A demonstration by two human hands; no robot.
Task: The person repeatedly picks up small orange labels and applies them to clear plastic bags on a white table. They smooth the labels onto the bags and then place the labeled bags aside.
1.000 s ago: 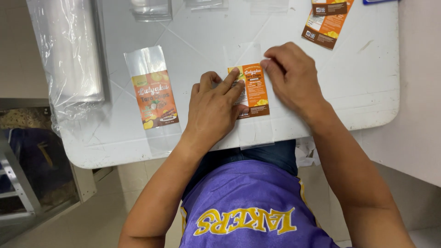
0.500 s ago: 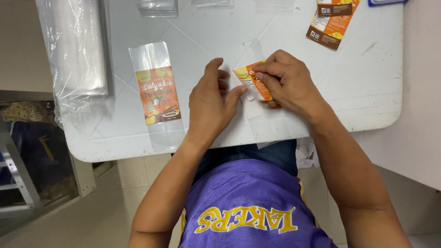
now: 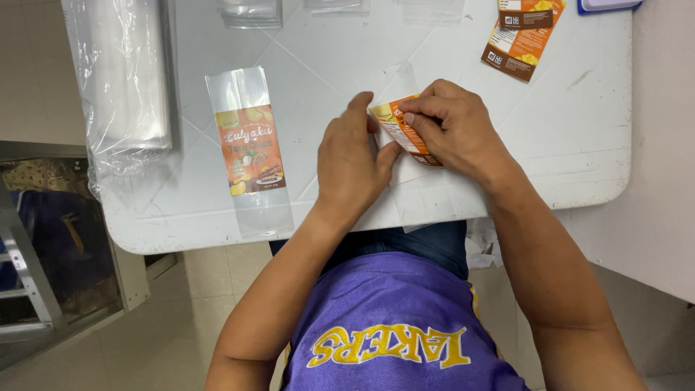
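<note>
One finished clear bag with an orange label (image 3: 249, 158) lies flat on the white table (image 3: 579, 159). Near the table's front edge, the right hand (image 3: 456, 134) pinches a second orange label (image 3: 399, 127), tilted and partly lifted; the left hand (image 3: 352, 163) presses beside it, fingers together. Spare labels (image 3: 523, 36) wait beyond.

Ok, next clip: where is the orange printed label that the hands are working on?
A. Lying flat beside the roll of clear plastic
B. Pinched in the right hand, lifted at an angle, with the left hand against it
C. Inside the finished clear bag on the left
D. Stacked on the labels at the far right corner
B: the right hand pinches the orange label tilted off the white table, and the left hand touches its lower edge.
</note>
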